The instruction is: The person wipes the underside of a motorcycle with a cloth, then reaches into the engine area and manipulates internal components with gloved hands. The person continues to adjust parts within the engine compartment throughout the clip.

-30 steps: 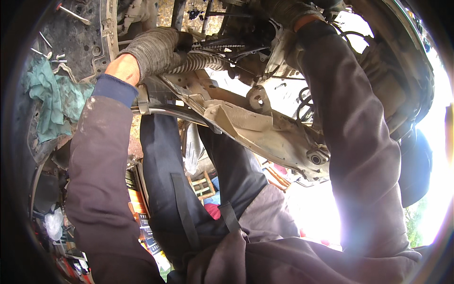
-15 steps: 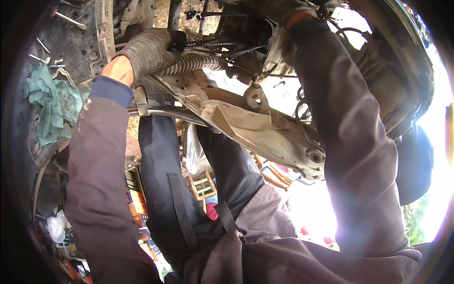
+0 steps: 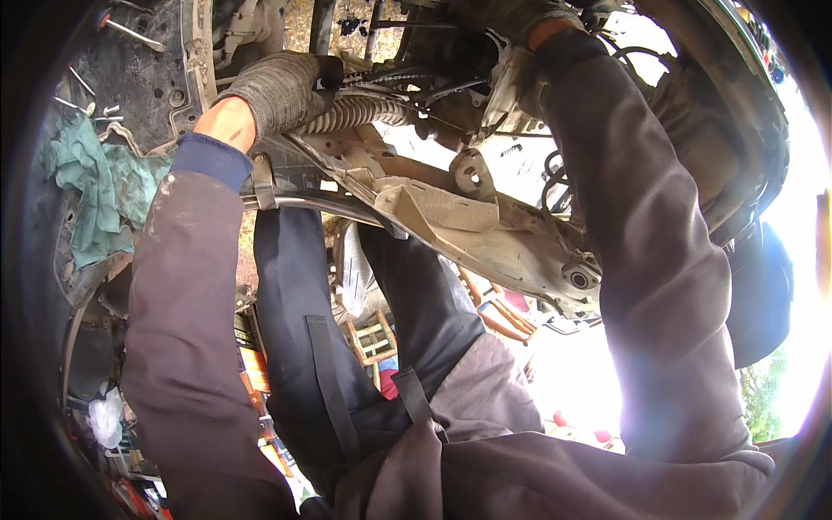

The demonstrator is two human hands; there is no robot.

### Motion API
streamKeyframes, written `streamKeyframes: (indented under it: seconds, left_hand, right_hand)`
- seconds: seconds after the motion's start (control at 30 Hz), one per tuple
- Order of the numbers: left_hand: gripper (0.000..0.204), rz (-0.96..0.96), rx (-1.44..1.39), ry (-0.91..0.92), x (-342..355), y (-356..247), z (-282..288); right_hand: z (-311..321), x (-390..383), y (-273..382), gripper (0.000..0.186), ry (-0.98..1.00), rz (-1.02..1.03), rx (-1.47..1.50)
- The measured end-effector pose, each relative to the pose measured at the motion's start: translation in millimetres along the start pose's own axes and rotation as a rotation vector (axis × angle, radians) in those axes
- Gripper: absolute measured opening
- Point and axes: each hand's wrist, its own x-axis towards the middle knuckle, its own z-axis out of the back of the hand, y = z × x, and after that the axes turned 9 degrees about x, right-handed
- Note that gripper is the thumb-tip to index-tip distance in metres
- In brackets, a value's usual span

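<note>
My left hand, in a grey knitted glove, is closed around something with a black end, mostly hidden by the fingers. Right beside it runs a ribbed corrugated hose above a dusty metal beam with a holed bracket. At the top edge my right hand, also gloved, reaches up among dark engine-bay parts. Its fingers are lost in shadow there, so what it touches cannot be made out.
A teal rag hangs over the left bodywork, with metal tools lying above it. Dark curved bodywork borders the right. Below the beam stand a small wooden stool and a wooden frame. A clear plastic bag lies lower left.
The view has shifted slightly, and my left forearm sits a little farther right in it. Both hands stay at nearly the same places among the parts.
</note>
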Motion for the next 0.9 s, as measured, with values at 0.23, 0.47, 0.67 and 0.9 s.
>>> streamKeyframes:
  seconds: [0.23, 0.47, 0.67, 0.9]
  left_hand:
    - [0.036, 0.021, 0.051, -0.007, 0, -4, 8]
    - [0.033, 0.079, 0.091, 0.029, -2, -11, 9]
    - [0.046, 0.163, 0.044, -0.01, 8, -16, 6]
    - [0.035, 0.315, -0.41, -0.278, 22, -16, 3]
  right_hand:
    - [-25, 22, -15, 0.019, 0.012, 0.025, -0.112]
    - [-8, 10, -1, 0.024, -0.01, 0.334, -0.444]
    - [63, -61, 58, 0.026, 0.185, -0.062, -0.116]
    - [44, -140, 58, 0.024, 0.086, -0.152, 0.063]
